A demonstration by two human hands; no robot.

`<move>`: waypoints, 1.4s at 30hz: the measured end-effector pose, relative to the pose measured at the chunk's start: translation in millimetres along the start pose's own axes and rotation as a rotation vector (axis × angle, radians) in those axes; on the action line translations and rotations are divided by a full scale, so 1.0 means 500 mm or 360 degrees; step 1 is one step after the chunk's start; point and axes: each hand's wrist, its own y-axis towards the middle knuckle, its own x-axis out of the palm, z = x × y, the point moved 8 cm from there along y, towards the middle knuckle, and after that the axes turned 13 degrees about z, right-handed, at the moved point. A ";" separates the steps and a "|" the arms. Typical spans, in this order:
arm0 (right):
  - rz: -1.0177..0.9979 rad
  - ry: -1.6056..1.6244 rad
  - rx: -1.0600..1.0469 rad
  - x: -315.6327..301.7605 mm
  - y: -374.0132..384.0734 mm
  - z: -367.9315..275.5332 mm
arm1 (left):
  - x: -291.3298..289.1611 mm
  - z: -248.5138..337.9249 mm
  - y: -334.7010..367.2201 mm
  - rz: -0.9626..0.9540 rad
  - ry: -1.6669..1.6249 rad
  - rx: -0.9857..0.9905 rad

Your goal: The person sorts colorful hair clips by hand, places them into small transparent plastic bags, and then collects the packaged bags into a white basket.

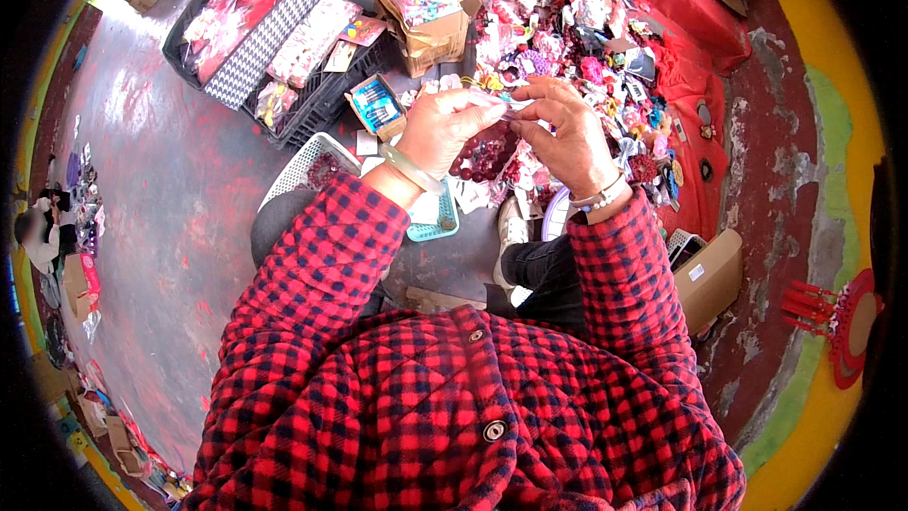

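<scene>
We pinch what looks like a small clear packet (499, 106) between the closed fingertips of our left hand (440, 128) and right hand (567, 137), apparently mid-sorting above the heaped hair accessories (586, 28); next calls for a steady pull.

grey painted floor (180, 189), red-stained, daylit
</scene>
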 end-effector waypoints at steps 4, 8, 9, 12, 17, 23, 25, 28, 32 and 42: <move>-0.0019 -0.0052 0.0145 -0.005 0.005 0.002 | 0.004 0.008 0.000 -0.0003 0.0015 0.0097; 0.0160 -0.0054 0.0120 -0.022 0.002 0.006 | 0.013 0.000 -0.001 -0.0030 -0.0199 -0.0059; 0.0143 -0.0064 0.0153 -0.022 0.002 0.008 | 0.016 -0.002 -0.001 -0.0049 -0.0254 -0.0085; 0.0090 -0.0110 0.0250 -0.020 -0.002 0.014 | 0.028 0.001 -0.005 -0.0108 -0.0226 -0.0117; 0.0045 -0.0065 0.0333 -0.010 -0.004 0.021 | 0.020 -0.009 0.003 -0.0067 -0.0251 -0.0120; 0.0383 0.0060 0.0489 -0.017 -0.011 0.011 | 0.013 0.012 0.002 -0.0042 -0.0331 -0.0098; 0.0468 0.0366 0.0639 -0.022 -0.009 0.017 | 0.014 0.022 -0.002 -0.0059 -0.0327 -0.0070; 0.0274 0.0586 0.0766 -0.006 -0.013 0.038 | 0.018 0.036 -0.006 -0.0083 -0.0388 -0.0053; 0.0182 0.0834 0.0678 -0.006 -0.009 0.017 | 0.022 0.046 -0.009 -0.0107 -0.0586 -0.0083; 0.0232 0.1336 0.1006 0.006 -0.020 0.027 | 0.013 0.052 -0.009 0.0048 -0.0442 0.0030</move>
